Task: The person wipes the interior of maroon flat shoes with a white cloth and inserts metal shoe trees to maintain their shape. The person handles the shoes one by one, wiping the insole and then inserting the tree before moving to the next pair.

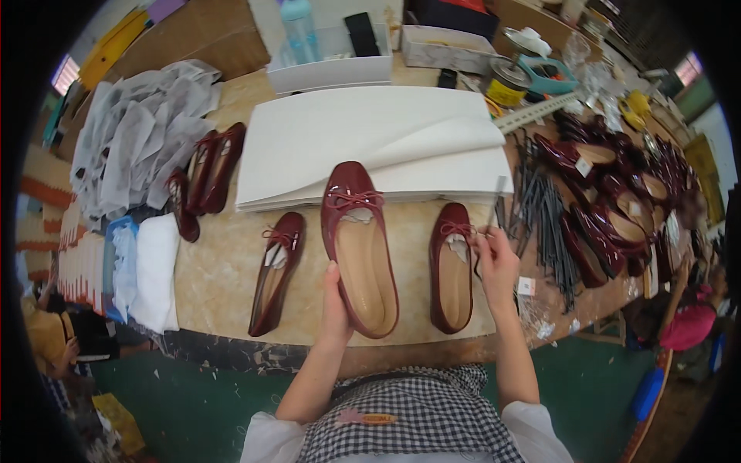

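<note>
My left hand [335,307] grips a burgundy patent ballet flat [360,255] by its side, toe pointing away. The shoe has a small bow, a beige insole and pale stuffing in the toe. My right hand [498,262] is closed in a pinch on a thin, greyish stick-like tool [499,193]; its exact kind is unclear. Just left of that hand, a second burgundy flat [451,270] lies on the table. Left of my left hand rests a third flat [279,272], tilted, also with stuffing in its toe.
A stack of white sheets [363,139] lies behind the shoes. At right are a bundle of dark thin sticks [544,231] and a heap of burgundy flats [610,201]. More flats [216,170] and crumpled white tissue [143,131] sit at left, near a folded white cloth [157,270].
</note>
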A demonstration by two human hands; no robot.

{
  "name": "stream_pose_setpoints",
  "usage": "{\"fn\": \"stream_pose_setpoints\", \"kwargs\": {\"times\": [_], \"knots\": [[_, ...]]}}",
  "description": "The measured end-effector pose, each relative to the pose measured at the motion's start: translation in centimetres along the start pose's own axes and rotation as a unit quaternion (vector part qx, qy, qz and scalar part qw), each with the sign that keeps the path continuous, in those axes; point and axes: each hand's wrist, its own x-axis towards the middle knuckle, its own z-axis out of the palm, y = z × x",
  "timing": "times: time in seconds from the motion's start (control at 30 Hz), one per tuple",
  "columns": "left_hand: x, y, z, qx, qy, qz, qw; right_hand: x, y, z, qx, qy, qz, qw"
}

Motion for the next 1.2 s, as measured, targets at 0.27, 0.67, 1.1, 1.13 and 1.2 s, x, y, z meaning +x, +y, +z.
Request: {"fn": "stream_pose_setpoints", "kwargs": {"times": [0.27, 0.67, 1.1, 1.13, 1.2], "knots": [[-0.1, 1.6, 0.8, 0.064, 0.055, 0.101, 0.991, -3.5, -9.5, 4.6, -0.047, -0.337, 0.057, 0.938], [-0.7, 1.2, 0.2, 0.146, 0.018, 0.195, 0.97, -3.7, -10.6, 8.6, 0.002, -0.234, -0.011, 0.972], [-1.7, 0.2, -3.5, 0.299, 0.067, 0.078, 0.949, -2.3, -3.9, 4.3, -0.025, -0.243, -0.061, 0.968], [-2.1, 1.6, -4.0, 0.444, 0.094, 0.181, 0.872, 0.3, 0.0, 1.4, -0.066, -0.151, -0.104, 0.981], [-3.2, 4.8, -0.7, 0.672, 0.166, 0.355, 0.628, 5.6, 3.2, -4.6, -0.439, 0.005, 0.082, 0.895]]}}
